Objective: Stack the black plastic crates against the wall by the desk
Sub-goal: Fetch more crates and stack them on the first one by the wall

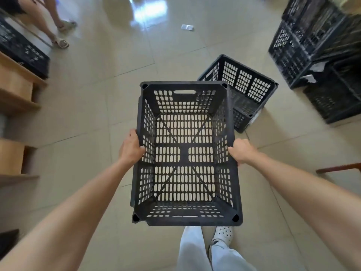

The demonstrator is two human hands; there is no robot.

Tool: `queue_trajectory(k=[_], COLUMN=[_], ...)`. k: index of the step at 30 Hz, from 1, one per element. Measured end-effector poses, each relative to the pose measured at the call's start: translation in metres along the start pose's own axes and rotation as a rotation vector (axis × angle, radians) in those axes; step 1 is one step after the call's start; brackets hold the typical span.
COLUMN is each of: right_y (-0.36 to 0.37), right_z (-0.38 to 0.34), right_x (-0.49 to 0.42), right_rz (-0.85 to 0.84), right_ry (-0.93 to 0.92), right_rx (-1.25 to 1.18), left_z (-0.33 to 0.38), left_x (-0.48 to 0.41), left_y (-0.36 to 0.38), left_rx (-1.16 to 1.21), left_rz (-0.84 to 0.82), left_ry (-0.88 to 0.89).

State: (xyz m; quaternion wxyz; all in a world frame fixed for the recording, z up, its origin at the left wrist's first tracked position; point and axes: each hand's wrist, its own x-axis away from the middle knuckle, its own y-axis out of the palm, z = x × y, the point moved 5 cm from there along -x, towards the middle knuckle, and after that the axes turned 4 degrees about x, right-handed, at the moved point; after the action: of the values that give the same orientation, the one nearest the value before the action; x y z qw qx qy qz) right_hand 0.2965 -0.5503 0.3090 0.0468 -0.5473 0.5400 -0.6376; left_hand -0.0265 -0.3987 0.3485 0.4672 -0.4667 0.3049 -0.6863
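I carry an empty black perforated plastic crate (185, 153) above the tiled floor, open side up. My left hand (131, 148) grips its left rim, fingers curled over the edge. On the right rim my right hand (242, 151) grips the same way. A second black crate (242, 89) stands on the floor just beyond it to the right. A stack of black crates (312, 47) rises at the far right. One more black crate (21, 49) rests on the wooden desk at the far left.
A wooden desk with shelves (17, 90) runs along the left edge. Another person's legs in sandals (58, 34) stand at the top left. A scrap of paper (187, 27) lies on the glossy tiles ahead. A wooden bar (340, 168) juts in at the right.
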Motion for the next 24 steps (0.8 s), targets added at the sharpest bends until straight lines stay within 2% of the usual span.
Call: queue_trajectory(k=[6,10,14,24], right_y=[-0.016,0.003,0.041,0.179], right_z=[-0.109,-0.194,-0.281,-0.486], right_x=[0.037,0.069,0.1,0.197], right_rz=[0.071,0.037,-0.065,-0.23], right_ry=[-0.206,-0.359,-0.491,-0.713], right_rx=[0.181,0.245,0.218,0.411], left_z=[-0.086,-0.164,-0.245,-0.459], left_x=[0.064,0.115,0.163,0.271], left_y=[-0.082,-0.128,-0.167,-0.237], left_rx=[0.013,0.053,0.086,0.16], left_rz=[0.066,0.121,0.162,0.238], left_ry=[-0.125,-0.265,-0.4,-0.636])
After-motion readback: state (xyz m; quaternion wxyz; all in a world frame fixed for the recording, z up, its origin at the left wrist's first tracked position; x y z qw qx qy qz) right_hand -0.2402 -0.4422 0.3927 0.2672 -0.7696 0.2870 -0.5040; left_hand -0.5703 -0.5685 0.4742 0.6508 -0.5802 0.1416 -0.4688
